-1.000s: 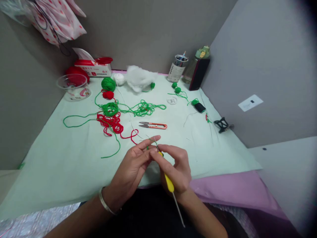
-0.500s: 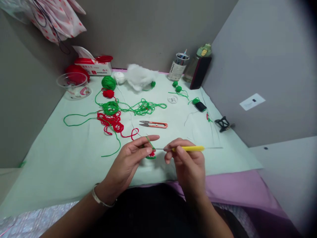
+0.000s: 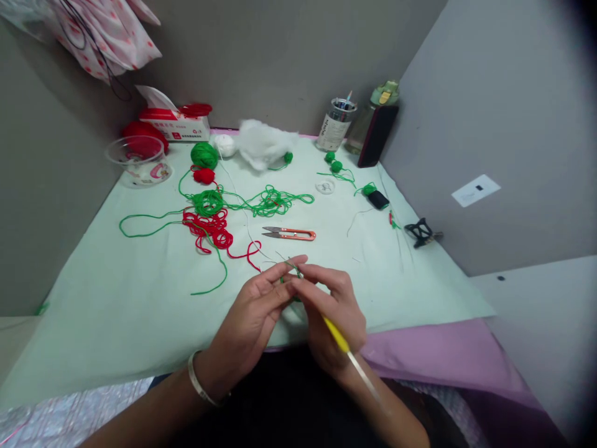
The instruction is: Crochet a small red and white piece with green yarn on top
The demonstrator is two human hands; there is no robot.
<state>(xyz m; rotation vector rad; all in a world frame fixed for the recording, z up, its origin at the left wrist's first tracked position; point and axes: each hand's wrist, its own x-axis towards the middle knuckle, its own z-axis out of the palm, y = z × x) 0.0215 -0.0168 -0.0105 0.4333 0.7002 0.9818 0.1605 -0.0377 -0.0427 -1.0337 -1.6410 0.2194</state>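
Observation:
Between the thumb and fingers of my left hand is a small crochet piece, mostly hidden, with only a bit of green showing. Green yarn runs over that hand's raised index finger. My right hand is closed around a crochet hook with a yellow handle; its metal far end slants down over my right forearm. The fingertips of both hands meet at the piece, so the hook's working tip is hard to make out. Orange thread snips lie just beyond my hands.
Loose red yarn and tangled green yarn spread over the left and middle of the table. Behind them are a green yarn ball, white stuffing and a tissue box. A pen can and bottle stand back right.
My right hand swung the hook out level to the right, where the red and green piece showed, then came back in against my left fingers with the handle slanting down.

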